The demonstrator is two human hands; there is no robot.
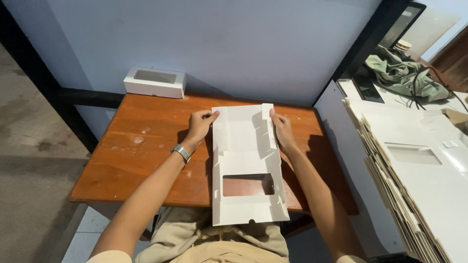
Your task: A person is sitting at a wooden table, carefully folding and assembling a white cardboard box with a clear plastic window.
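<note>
Both hands grip the far end of a flat white box blank (247, 165) lying on a wooden table (141, 151): the left hand (201, 124), a watch (182, 152) on its wrist, pinches the left side flap, the right hand (282, 129) closes on the right flap. A finished box (154, 82) sits at the table's far corner; a blank stack (414, 170) rises to the right.

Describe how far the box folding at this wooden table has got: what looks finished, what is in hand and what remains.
Done: one folded white window box sits at the table's far left corner. In hand: a white cardboard blank lies on the table, its far side flaps raised by the left hand and right hand; the window end is still flat. Left: a tall stack of flat blanks waits on the right.
</note>
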